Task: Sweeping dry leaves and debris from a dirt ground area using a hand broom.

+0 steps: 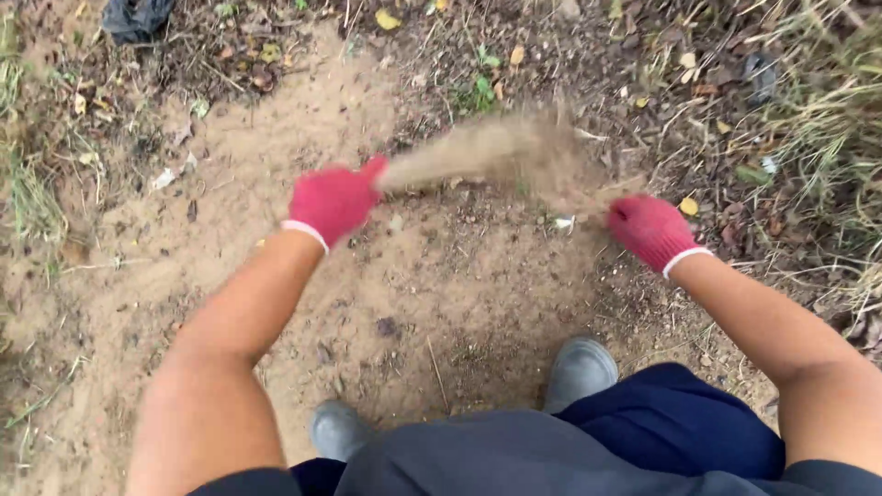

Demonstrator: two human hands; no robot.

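Where the view starts, nearest the camera, two grey boots, one (338,428) and the other (579,371), stand on bare sandy ground (138,303) below dark blue trousers (671,418). Beyond them two bare forearms reach out, each ending in a red knit glove with a white cuff. Both the left hand (333,202) and the right hand (650,230) look curled, though blur hides whether either clamps anything. Between them hangs one blurred tan spray of loose sand (501,152). Farther off lie scattered dry leaves (689,206), grass and one black bag (136,16).
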